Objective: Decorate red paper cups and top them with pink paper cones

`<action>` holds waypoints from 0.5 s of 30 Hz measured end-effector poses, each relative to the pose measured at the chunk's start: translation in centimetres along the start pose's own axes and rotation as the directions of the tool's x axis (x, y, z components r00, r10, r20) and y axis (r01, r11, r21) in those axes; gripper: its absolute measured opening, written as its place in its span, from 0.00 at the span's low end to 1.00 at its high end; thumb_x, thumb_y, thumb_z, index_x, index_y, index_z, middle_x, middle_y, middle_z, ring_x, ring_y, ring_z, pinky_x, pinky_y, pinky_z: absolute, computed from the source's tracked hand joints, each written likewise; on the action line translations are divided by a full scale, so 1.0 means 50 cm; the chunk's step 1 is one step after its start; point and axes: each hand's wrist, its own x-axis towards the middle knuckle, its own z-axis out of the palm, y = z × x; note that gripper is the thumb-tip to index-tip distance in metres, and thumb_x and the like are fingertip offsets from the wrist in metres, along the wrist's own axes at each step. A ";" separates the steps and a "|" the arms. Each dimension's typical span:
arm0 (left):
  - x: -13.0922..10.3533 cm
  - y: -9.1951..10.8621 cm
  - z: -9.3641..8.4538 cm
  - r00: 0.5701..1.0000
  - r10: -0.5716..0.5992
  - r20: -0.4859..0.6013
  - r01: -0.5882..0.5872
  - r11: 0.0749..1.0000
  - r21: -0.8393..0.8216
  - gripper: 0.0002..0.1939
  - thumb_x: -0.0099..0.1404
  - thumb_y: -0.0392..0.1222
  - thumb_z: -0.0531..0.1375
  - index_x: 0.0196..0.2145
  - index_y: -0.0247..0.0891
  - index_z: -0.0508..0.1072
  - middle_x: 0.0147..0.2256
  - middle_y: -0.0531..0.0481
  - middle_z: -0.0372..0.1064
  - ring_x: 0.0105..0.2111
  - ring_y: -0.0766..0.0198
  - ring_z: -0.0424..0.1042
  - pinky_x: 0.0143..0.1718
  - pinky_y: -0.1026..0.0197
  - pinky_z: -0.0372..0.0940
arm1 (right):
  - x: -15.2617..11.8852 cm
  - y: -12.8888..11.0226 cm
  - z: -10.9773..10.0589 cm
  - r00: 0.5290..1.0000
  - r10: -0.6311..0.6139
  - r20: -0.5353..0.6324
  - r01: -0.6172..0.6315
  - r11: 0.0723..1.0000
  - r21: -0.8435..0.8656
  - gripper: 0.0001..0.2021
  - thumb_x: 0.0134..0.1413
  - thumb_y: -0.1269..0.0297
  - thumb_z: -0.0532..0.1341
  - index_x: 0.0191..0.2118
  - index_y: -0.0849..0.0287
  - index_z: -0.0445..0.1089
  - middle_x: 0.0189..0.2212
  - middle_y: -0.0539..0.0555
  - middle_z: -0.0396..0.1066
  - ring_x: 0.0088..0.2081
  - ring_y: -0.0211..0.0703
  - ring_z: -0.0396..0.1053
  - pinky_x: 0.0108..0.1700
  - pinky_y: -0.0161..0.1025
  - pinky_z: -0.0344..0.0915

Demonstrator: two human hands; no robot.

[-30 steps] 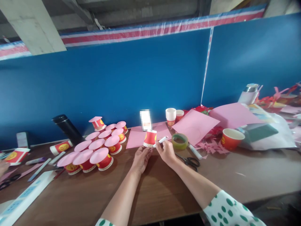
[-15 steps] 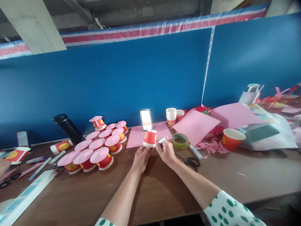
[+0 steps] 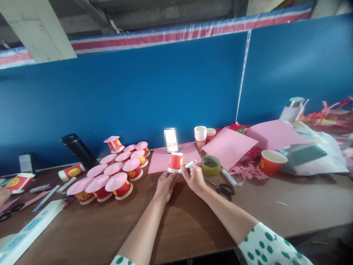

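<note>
My left hand (image 3: 167, 184) is closed on the lower rim of a red paper cup (image 3: 175, 162) with a yellow emblem, turned upside down. Between the fingers of my right hand (image 3: 195, 179) is a white marker (image 3: 189, 164), its lower end at the cup's patterned rim. Whether the tip touches the rim is too small to tell. Behind the cup lies a pink paper sheet (image 3: 157, 160). A roll of yellow-green tape (image 3: 210, 165) and black-handled scissors (image 3: 226, 189) sit just right of my right hand.
Several upturned red cups with pink paper discs (image 3: 120, 182) stand at left, near a black bottle (image 3: 78, 151). A power strip (image 3: 33, 228) lies at front left; another person's hand (image 3: 3, 195) shows there. Pink sheets (image 3: 230, 147) and an orange-red cup (image 3: 271, 163) are at right.
The cup has turned slightly in my left hand, so its yellow emblem shows farther right. Both hands keep nearly the same position.
</note>
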 end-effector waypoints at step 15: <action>-0.007 0.005 0.006 1.000 -0.011 0.012 0.011 1.000 0.008 0.12 0.49 0.33 0.67 0.32 0.33 0.70 0.33 0.48 0.73 0.33 0.68 0.73 0.37 0.67 0.67 | 0.007 -0.004 -0.012 0.999 0.025 -0.043 -0.027 0.999 -0.044 0.13 0.58 0.62 0.51 0.30 0.62 0.67 0.21 0.54 0.70 0.22 0.38 0.67 0.27 0.31 0.60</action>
